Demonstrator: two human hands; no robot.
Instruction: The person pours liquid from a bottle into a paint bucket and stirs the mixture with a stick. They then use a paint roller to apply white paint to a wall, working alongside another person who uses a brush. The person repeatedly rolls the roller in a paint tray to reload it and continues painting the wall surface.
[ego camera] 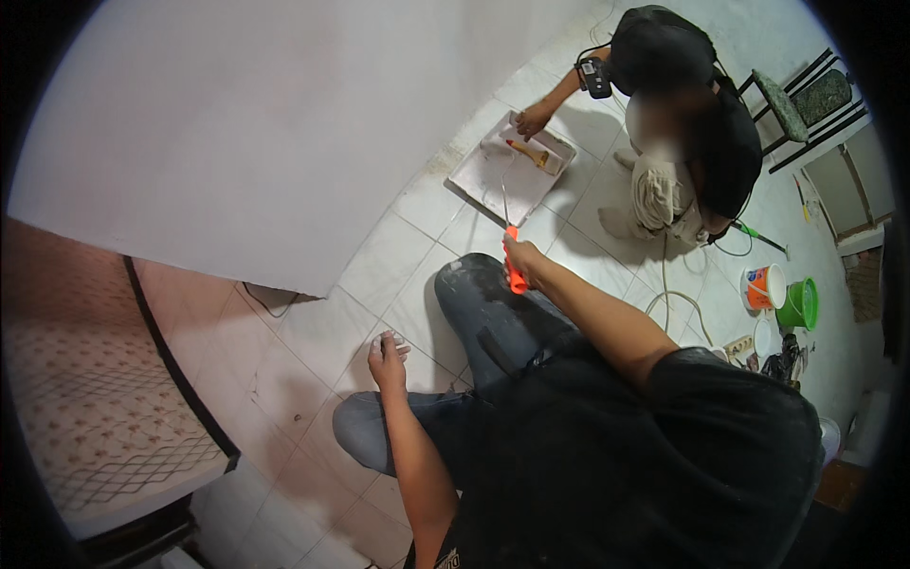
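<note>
My right hand grips the orange handle of a paint roller. Its thin wire frame reaches over a shallow white paint tray on the tiled floor; the roller head is hard to make out against the pale tray. A flat paintbrush with a yellowish handle and red tip lies in the tray. Above my left knee, my left hand hangs with loosely curled fingers, white smears on them, and nothing visible in it. A co-worker's hand is at the tray's far end.
A crouching co-worker is beyond the tray. A pale wall rises at left, near a patterned mattress. At right are an orange-and-white bucket, a green bucket, a hose and a chair.
</note>
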